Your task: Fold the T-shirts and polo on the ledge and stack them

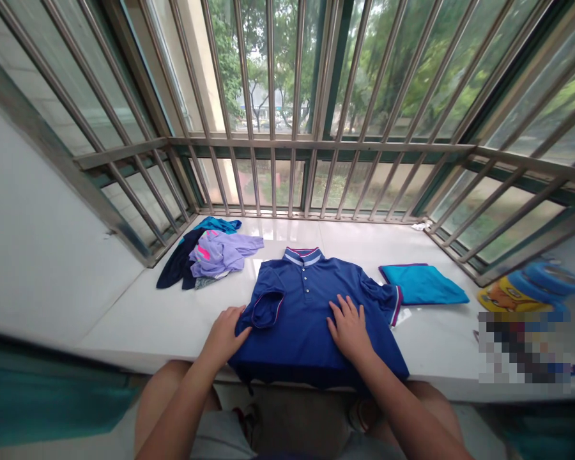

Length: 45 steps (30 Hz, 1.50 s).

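A dark blue polo shirt (pixel 311 329) lies front up in front of me, its striped collar pointing toward the window. Its lower part hangs over the ledge's front edge. The left sleeve is folded inward on the body, and the right sleeve spreads outward. My left hand (pixel 226 335) touches the shirt's left side below that sleeve, thumb apart from the bent fingers; the fingertips are partly hard to see. Flat on the right side of the shirt front rests my right hand (pixel 349 327), open with fingers spread.
On the white ledge (pixel 138 326), a loose pile of purple, navy and teal clothes (pixel 225 252) sits at the back left. A folded turquoise garment (pixel 424 284) lies right of the shirt. Farther right is a blue-and-yellow container (pixel 522 287) beside a blurred-out patch. Metal bars (pixel 294 144) line the window.
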### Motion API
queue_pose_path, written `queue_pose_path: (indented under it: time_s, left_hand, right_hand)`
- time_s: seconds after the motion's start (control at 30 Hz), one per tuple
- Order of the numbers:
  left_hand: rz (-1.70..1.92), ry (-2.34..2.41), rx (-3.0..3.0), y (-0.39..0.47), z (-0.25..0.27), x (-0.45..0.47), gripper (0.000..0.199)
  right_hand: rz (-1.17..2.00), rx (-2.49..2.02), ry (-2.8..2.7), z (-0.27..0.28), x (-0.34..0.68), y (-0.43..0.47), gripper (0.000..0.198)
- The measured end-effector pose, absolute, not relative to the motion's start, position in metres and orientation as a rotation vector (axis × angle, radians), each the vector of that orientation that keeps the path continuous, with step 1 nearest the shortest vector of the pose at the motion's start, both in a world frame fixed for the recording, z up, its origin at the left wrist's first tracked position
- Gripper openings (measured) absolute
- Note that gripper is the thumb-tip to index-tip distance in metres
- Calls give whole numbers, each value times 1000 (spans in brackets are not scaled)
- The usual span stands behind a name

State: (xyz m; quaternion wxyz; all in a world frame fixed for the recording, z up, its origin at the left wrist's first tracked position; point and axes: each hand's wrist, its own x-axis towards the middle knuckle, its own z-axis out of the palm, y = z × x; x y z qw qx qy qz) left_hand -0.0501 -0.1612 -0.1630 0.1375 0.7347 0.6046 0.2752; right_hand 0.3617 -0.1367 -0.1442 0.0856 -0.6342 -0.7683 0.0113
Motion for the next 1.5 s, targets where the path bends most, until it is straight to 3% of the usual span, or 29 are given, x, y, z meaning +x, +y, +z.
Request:
queue_pose_path:
  time_s: [0.23, 0.4, 0.63, 0.77, 0.97, 1.1, 1.23, 1.5]
  left_hand:
    - [855, 1745, 2164, -153, -166, -44, 39]
    - [844, 1700, 2218, -155, -164, -46, 36]
    - [704, 1740, 2240, -159, -160, -46, 41]
    - [840, 1820, 2096, -161, -163, -48, 53]
    - [1011, 1594, 2002, -160, -162, -59, 53]
    - [1041, 1582, 1991, -159, -161, -59, 49]
    - [999, 1598, 1930, -160, -157, -55, 46]
    - [1038, 1671, 1863, -159, -152, -53, 46]
  right_hand:
    - [84, -1115, -2690, -118, 242, -101, 72]
    - [292, -1177, -2599, -108, 194, -70, 66]
    - [302, -1271, -2342, -92, 222, -68, 64]
    - [394, -1255, -2449, -101, 249, -83, 53]
    - [576, -1408, -2598, -99, 265, -86, 46]
    - [555, -1645, -2428, -92, 232, -46, 34]
    - [621, -1796, -2380, -93, 187, 7, 48]
    - [816, -1703, -2426, -94, 129, 74, 35]
